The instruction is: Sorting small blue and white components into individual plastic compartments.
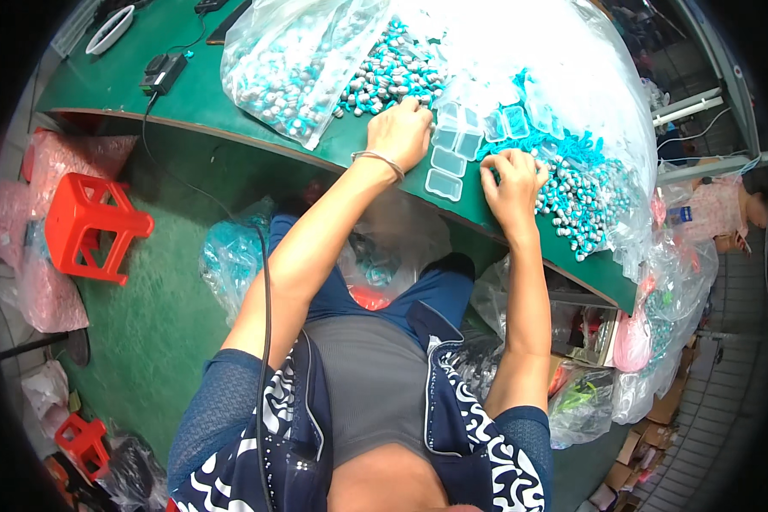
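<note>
My left hand [399, 135], with a bracelet on its wrist, is closed with fingers curled at the near edge of a pile of small grey-and-turquoise pieces [392, 72]. What it holds, if anything, is hidden. My right hand [512, 181] is also closed, its fingers bent down at the edge of a tangle of turquoise cords [563, 147]; its grip is hidden too. Between both hands lie several small clear plastic boxes [445, 162], the nearest at the table edge. More striped grey pieces [576, 200] are heaped to the right of my right hand.
A large clear bag of pieces [290, 72] lies left of my left hand on the green table [102, 81]. A black charger-like device [163, 74] with a cable sits further left. Red stools [94, 224] and filled bags [55, 290] stand on the floor. A bright plastic sheet [563, 60] covers the back right.
</note>
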